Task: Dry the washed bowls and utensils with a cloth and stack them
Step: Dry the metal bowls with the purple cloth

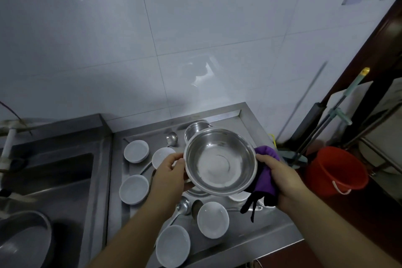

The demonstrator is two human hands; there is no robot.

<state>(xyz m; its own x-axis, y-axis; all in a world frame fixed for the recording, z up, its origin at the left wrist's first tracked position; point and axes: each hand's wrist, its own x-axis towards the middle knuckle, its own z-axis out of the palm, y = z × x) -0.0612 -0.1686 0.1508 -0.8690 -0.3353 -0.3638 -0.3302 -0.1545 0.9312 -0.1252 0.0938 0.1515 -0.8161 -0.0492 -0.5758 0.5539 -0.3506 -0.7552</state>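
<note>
A shiny steel bowl is held up above the steel drainboard, its opening facing me. My left hand grips its left rim, thumb on the edge. My right hand holds a purple cloth with a black fringe against the bowl's right outer side. Several white bowls lie on the drainboard, among them one at the back left, one at the left and one in front. A steel ladle lies between them, another ladle near the back.
A smaller steel bowl stands behind the held one. The sink lies to the left, with a steel basin in it. To the right, on the floor, stand a red bucket and mop handles.
</note>
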